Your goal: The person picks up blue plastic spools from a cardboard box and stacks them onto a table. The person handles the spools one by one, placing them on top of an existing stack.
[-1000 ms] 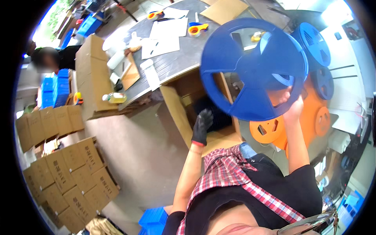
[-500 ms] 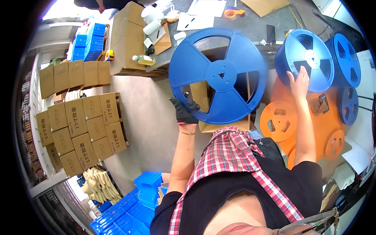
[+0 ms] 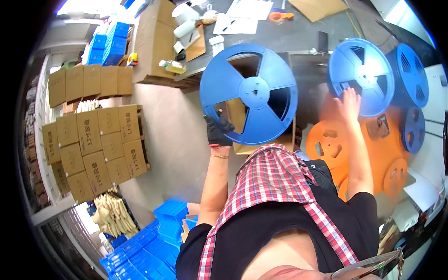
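Observation:
My left hand (image 3: 217,130), in a black glove, grips a large blue plastic reel (image 3: 255,93) by its lower left rim. The reel's round face, with a hub and cut-out windows, is turned up toward me. Below it stands an open cardboard box (image 3: 288,135), partly hidden by the reel. On the right, my bare right hand (image 3: 348,105) rests at the lower edge of the top reel of a blue reel stack (image 3: 343,65). Its fingers are stretched out and apart over a window of that reel; the thumb is unclear.
More blue reels (image 3: 405,70) stand at the far right, beside orange reels (image 3: 322,140). Ahead is a grey table (image 3: 261,37) with papers, a tape dispenser (image 3: 281,16) and a phone (image 3: 323,42). Stacked cartons (image 3: 93,149) and blue bins (image 3: 144,252) lie to the left.
The held blue reel has dropped away from me, slightly left, and looks smaller. My right hand has slid a little left and down along the top reel of the stack.

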`<state>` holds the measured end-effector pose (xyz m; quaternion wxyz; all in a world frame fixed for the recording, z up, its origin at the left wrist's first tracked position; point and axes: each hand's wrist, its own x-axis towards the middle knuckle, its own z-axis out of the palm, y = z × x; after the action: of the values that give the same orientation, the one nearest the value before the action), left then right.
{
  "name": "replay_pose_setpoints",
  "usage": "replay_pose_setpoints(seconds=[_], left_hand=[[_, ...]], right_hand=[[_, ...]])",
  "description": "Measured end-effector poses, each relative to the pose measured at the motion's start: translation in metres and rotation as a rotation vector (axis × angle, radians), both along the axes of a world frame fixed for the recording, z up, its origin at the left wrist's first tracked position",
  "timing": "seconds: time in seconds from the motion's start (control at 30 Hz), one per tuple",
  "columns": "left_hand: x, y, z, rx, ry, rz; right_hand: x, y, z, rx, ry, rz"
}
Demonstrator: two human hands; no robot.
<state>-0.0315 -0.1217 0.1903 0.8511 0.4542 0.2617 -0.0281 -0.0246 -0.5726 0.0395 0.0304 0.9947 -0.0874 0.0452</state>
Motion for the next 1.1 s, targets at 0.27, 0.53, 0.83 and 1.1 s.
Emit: replay_pose_setpoints(seconds=[0.27,0.53,0.83,1.1], left_hand=[[0.002,-0.012,-0.004,0.084,0.041,-0.074],[0.022,-0.051,-0.017,-0.017,0.149,-0.296],[0.023,-0.068,0.024,-0.177,-0.076,-0.404],[0.016,-0.023,0.011,-0.330,-0.214,-0.367]], right_hand=[[-0.008,0.032,0.082,0.236,-0.481,0.072],[-0.052,0.076,0.152,2.376,-0.714,-0.415],[-0.052,0.113,0.105,2.726,-0.305,-0.685],[0.001,0.049,0.045,0.812,-0.496,-0.182]])
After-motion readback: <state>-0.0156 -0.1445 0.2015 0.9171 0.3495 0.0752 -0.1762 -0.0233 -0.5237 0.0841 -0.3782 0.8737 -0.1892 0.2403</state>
